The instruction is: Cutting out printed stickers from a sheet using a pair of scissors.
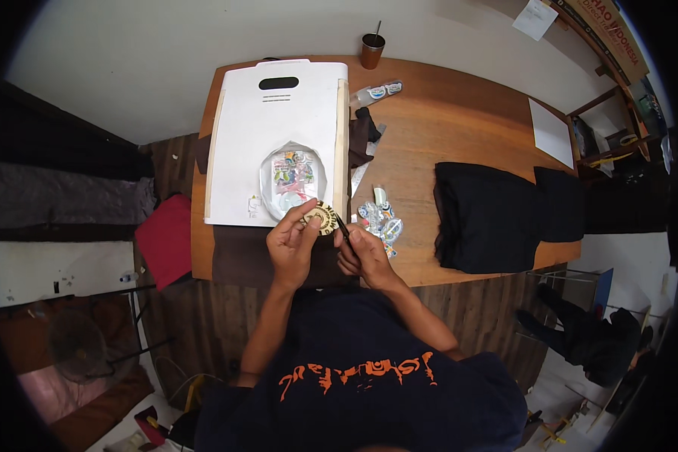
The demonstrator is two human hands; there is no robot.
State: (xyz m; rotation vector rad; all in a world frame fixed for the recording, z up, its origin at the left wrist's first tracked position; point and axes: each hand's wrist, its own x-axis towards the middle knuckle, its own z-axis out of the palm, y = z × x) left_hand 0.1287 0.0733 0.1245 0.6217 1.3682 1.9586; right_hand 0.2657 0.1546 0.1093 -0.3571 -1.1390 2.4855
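Over the near edge of a white board (237, 151), my left hand (291, 245) pinches a round cream-coloured piece with dark markings (321, 219), like a sticker or patch. My right hand (367, 252) is closed on a slim black pointed tool (343, 227), its tip close to the right edge of the round piece. Whether the tool is a pen, a cutter or small scissors cannot be made out. Just beyond my left hand, a white-rimmed bowl-like holder (265, 181) on the board contains colourful stickers (292, 172).
Right of the board, cut-out stickers (383, 224) lie on the wooden table (414, 135). Folded black cloth (486, 218) sits further right. A plastic bottle (378, 93) and a brown cup (372, 53) are at the back. Dark brown cloth (241, 252) hangs beneath the board.
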